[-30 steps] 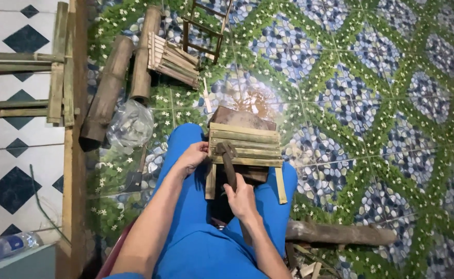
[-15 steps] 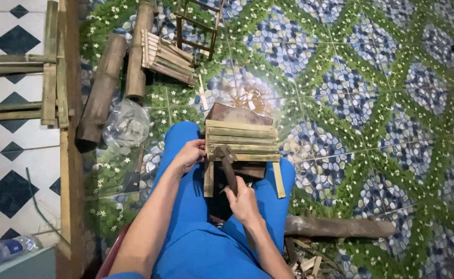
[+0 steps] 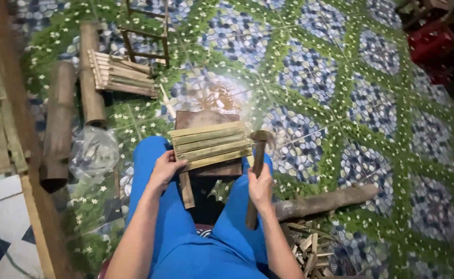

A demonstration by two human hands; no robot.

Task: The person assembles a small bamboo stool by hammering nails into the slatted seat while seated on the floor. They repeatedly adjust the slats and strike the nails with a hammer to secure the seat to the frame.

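Here, patterned floor mat (image 3: pixel 340 77); right hand (image 3: pixel 260 187) grip clenched around hammer (image 3: pixel 257 170)

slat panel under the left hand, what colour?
Pale green-tan slat panel, head view.

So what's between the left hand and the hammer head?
The bamboo slat panel spans that stretch in the head view: left hand grips its left edge, hammer beside its right edge.

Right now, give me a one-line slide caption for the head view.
Seated person's left hand steadies a bamboo slat panel on a wooden block while the right hand holds a hammer beside it.
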